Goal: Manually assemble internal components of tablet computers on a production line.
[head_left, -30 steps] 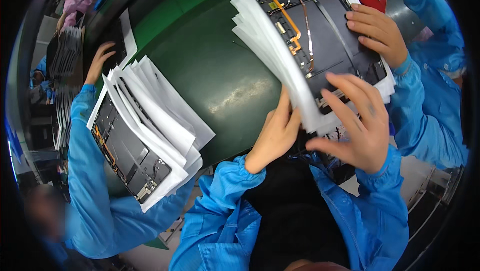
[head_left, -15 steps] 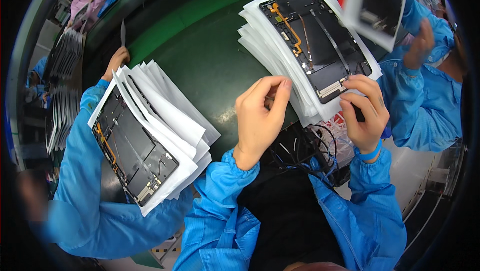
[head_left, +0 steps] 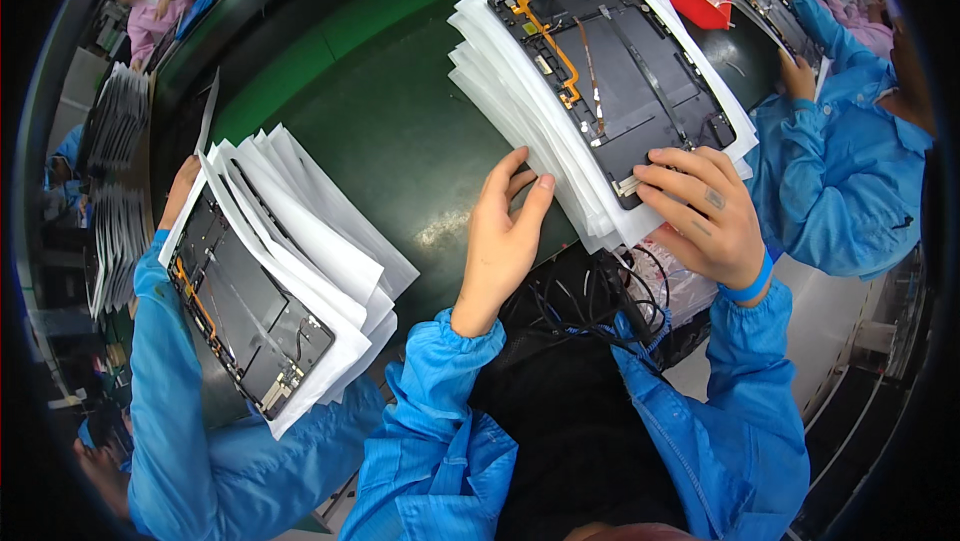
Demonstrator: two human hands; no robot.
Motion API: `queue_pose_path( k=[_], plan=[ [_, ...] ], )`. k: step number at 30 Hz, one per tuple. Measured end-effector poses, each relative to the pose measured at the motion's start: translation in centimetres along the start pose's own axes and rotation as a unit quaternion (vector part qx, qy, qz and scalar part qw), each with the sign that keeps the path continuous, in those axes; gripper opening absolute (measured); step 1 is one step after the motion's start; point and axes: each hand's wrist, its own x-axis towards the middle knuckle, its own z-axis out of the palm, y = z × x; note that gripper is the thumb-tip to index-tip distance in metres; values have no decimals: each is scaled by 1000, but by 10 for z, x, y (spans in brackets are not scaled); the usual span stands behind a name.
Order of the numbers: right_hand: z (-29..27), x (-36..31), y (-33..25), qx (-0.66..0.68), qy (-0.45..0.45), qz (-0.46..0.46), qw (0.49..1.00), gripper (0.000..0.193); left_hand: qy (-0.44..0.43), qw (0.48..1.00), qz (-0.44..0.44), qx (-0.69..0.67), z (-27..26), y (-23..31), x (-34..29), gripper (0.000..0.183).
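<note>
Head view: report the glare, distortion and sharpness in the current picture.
Head view: pale glare on the green tabletop, left of the left hand; head view: fisheye bowing of edges, corners black; head view: right hand and dark panel beneath it look fairly sharp.

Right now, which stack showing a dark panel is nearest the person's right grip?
The right-hand stack, near the red tray: the right grip reaches over its lower edge. The left stack lies farther off, beside another person's blue sleeve.

Right fingers (head_left: 682,187) overlap the black panel (head_left: 618,63), left fingers (head_left: 503,172) beside white sheets (head_left: 522,93)
</note>
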Motion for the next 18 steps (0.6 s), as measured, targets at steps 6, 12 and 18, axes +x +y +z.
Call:
queue_pose_path(
  k=[6,12,18],
  plan=[
    [4,2,13,40,37,-11,998,31,15,993,41,-113,35,-1,6,76],
    [0,0,23,104,124,32,986,26,-22,996,1,-84,37,23,27,75],
    [0,17,61,165,302,57,937,18,-12,994,90,-55,68,3,69,73]
  ],
)
